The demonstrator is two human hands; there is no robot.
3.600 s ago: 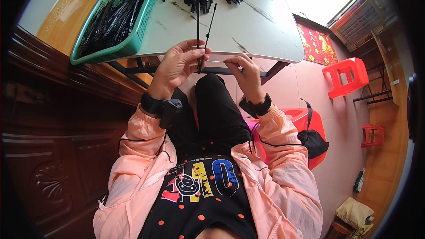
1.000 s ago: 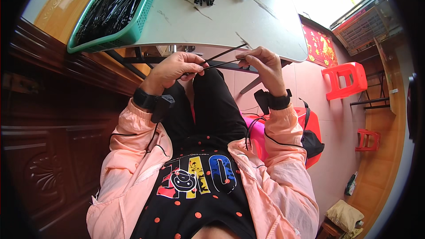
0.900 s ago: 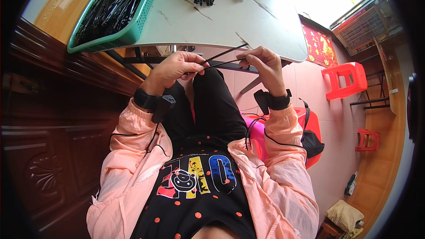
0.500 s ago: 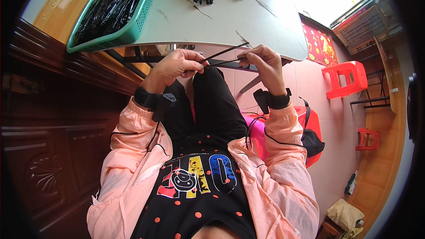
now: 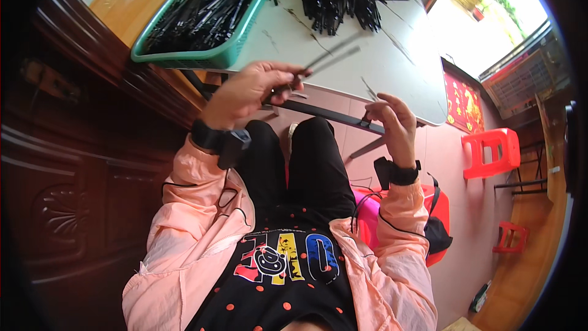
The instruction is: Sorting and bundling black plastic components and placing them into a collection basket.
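Note:
My left hand point(image 5: 242, 93) is raised near the front edge of the table, its fingers closed round thin black strips point(image 5: 335, 61). Two strip ends stick out toward the upper right, smeared by motion. To the right and apart from it, my right hand point(image 5: 397, 127) has its thumb and fingers bent together beside the table's edge. A small dark bit shows at those fingertips, too unclear to name. Many similar black strips point(image 5: 199, 21) lie in a green plastic basket point(image 5: 211, 58) on the table's left. Farther back lies a loose pile of black strips point(image 5: 337, 0).
The white marble-patterned table point(image 5: 407, 89) has dark metal legs beneath it. Dark carved wooden furniture point(image 5: 79, 190) stands close on my left. On the right are a red plastic stool point(image 5: 493, 153) and a smaller red stool point(image 5: 510, 237). A black bag point(image 5: 437, 236) lies beside me.
My hands have moved apart: the left stays on the strips, now swung over the table edge, while the right has come away from them. The view has tilted, showing more of the table.

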